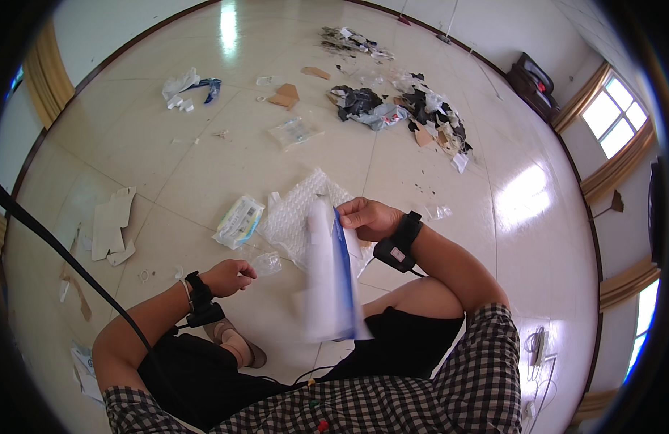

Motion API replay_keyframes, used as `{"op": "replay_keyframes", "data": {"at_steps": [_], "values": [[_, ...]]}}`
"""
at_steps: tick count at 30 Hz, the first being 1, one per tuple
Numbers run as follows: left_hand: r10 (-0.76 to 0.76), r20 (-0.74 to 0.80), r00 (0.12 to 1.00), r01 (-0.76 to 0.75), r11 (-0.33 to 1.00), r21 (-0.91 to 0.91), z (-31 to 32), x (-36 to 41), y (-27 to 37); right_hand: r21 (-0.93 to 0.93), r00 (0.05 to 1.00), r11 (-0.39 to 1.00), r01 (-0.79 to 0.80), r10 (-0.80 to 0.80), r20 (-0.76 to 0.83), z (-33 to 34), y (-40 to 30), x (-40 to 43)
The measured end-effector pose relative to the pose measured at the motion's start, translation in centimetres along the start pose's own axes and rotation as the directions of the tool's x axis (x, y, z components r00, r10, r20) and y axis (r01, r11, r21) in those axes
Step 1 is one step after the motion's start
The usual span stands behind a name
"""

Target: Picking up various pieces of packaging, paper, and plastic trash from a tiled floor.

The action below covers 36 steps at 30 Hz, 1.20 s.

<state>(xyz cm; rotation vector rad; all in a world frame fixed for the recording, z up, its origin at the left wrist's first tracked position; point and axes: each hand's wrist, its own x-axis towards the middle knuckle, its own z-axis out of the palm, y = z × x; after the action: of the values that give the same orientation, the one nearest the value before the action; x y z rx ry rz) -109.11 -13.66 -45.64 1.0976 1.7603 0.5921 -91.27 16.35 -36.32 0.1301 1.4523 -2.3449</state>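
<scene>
My right hand [369, 218] grips the top edge of an unfolded white and blue cardboard box [326, 276], which hangs down in front of me, its lower part blurred. Behind it, a sheet of bubble wrap [293, 217] lies on the tiled floor, partly hidden by the box. My left hand [228, 278] is held low at the left with fingers loosely curled, and I see nothing in it. Just beyond its fingertips is a crumpled clear plastic bag [267, 263]. Farther up lies a plastic packet [240, 221] with a printed label.
Flattened white cardboard [113, 225] lies at the left. Torn black and grey plastic scraps [361, 103] form a pile farther off, near brown cardboard [285, 96] and a clear packet [295, 132]. A black cable [68, 238] crosses the left side. Cords and a power strip [539, 347] are at right.
</scene>
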Motion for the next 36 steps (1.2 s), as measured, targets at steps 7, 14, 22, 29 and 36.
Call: {"op": "replay_keyframes", "data": {"at_steps": [7, 14, 22, 29, 36], "values": [[-0.117, 0.028, 0.993, 0.118, 0.992, -0.043, -0.3, -0.4, 2.2, -0.478, 0.980, 0.862, -0.169, 0.097, -0.171, -0.2, 1.1, 0.7], [-0.136, 0.020, 0.991, 0.137, 0.988, -0.069, -0.1, -0.5, 1.7, -0.474, 0.955, 0.847, -0.242, 0.119, -0.273, -0.9, 1.4, 0.4], [-0.115, 0.040, 0.993, 0.117, 0.992, -0.047, -0.2, -0.4, 1.6, -0.491, 0.962, 0.838, -0.239, 0.134, -0.239, -0.6, 1.7, 0.8], [-0.141, 0.026, 0.990, 0.142, 0.988, -0.060, -0.2, -0.6, 2.1, -0.497, 0.916, 0.812, -0.307, 0.111, -0.384, -0.7, 1.8, 0.9], [-0.120, 0.010, 0.993, 0.121, 0.991, -0.059, -0.2, -0.6, 2.1, -0.322, 0.946, 0.930, -0.176, 0.070, -0.317, -0.5, 1.6, 0.8]]}}
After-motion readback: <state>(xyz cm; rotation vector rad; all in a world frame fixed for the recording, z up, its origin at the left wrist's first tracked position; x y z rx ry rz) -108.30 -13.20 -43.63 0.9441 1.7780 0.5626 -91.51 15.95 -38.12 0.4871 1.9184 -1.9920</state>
